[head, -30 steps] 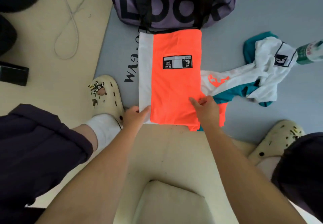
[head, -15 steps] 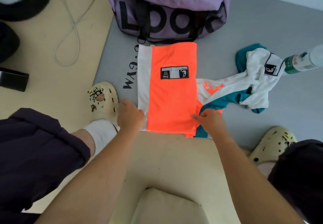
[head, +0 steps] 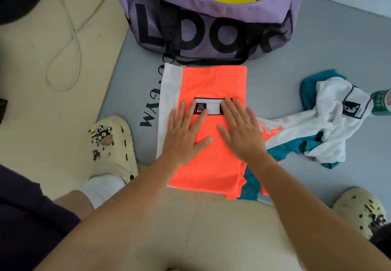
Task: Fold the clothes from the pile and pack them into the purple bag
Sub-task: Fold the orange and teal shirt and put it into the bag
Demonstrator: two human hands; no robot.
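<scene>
An orange and white folded garment point(head: 213, 82) lies flat on the grey mat just in front of the purple bag point(head: 211, 25). The bag stands open at the top of the view, with yellow and dark red cloth inside. My left hand point(head: 184, 135) and my right hand point(head: 241, 131) both press flat on the orange garment, fingers straight and spread, fingertips at its black and white patch. A crumpled white, teal and orange garment point(head: 330, 127) lies to the right, one end running under the orange one.
The grey mat point(head: 317, 38) has black lettering beside the garment. Cream clogs sit at the left point(head: 112, 148) and lower right point(head: 359, 209). A green-labelled bottle point(head: 380, 103) lies at the right edge. A grey cord point(head: 69, 38) loops on the beige floor.
Both hands let go of the garment's near edge and moved forward onto its middle, now lying flat with spread fingers. The view moved closer to the bag.
</scene>
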